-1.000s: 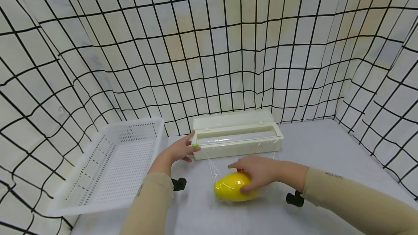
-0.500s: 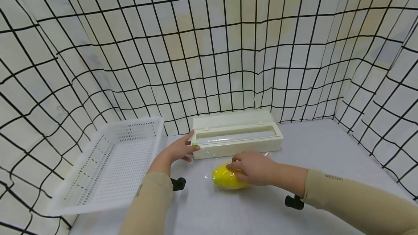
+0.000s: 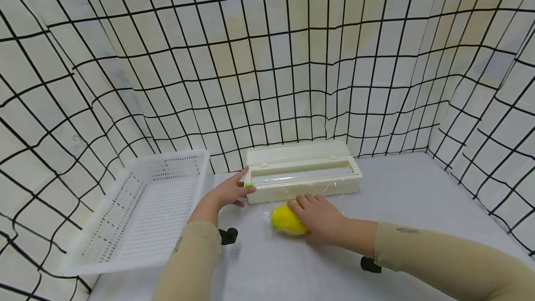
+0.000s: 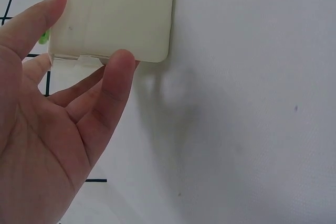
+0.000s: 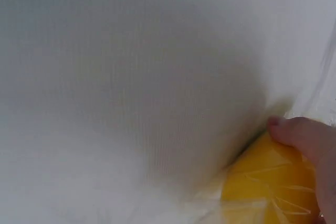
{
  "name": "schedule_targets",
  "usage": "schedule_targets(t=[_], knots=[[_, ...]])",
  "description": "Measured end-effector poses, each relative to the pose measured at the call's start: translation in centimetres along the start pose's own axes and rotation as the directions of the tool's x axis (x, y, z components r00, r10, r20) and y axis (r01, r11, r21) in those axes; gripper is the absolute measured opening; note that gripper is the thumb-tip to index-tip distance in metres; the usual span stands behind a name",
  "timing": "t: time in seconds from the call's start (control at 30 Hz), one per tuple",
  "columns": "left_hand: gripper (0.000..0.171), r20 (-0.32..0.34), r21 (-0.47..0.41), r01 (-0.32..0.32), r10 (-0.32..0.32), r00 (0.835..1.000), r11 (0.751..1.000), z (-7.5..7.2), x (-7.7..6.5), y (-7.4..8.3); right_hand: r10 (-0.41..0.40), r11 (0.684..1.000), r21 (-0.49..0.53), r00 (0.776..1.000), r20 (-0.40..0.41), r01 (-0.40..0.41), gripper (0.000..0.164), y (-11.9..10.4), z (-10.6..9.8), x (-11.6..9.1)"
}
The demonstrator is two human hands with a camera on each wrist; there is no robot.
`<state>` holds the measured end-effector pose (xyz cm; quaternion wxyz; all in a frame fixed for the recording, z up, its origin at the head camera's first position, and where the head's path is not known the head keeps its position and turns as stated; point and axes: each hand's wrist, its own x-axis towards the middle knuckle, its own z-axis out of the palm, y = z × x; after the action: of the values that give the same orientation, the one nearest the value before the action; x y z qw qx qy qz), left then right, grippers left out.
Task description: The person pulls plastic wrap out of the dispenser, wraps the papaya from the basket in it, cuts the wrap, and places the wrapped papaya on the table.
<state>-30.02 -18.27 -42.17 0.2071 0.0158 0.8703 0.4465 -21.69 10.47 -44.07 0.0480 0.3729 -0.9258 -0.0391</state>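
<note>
One basket (image 3: 171,215), one box (image 3: 301,190), one roll (image 3: 303,176), one yellow object (image 3: 286,220).

No word, brand or number can be made out for certain. In the head view, the beige right sleeve (image 3: 439,257) carries a short line of small dark print (image 3: 407,230) near its cuff, toward four o'clock, and the beige left sleeve (image 3: 190,264) carries a slanted dark print (image 3: 177,244) near its cuff, between seven and eight o'clock, both too small to spell out. At nine o'clock a faint grey curled mark (image 3: 75,138) stands on the pale wall sheet (image 3: 43,57) behind the black grid (image 3: 309,28); whether it is a numeral cannot be told.
</note>
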Motion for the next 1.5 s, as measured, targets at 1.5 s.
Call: schedule_targets(t=[1.5], knots=[[0.091, -0.014, 0.103, 0.027, -0.026, 1.0, 0.994, 0.2, -0.2, 0.2, 0.04, 0.938, 0.347, 0.995, -0.093, -0.005, 0.08, 5.7, -17.6, 1.5]])
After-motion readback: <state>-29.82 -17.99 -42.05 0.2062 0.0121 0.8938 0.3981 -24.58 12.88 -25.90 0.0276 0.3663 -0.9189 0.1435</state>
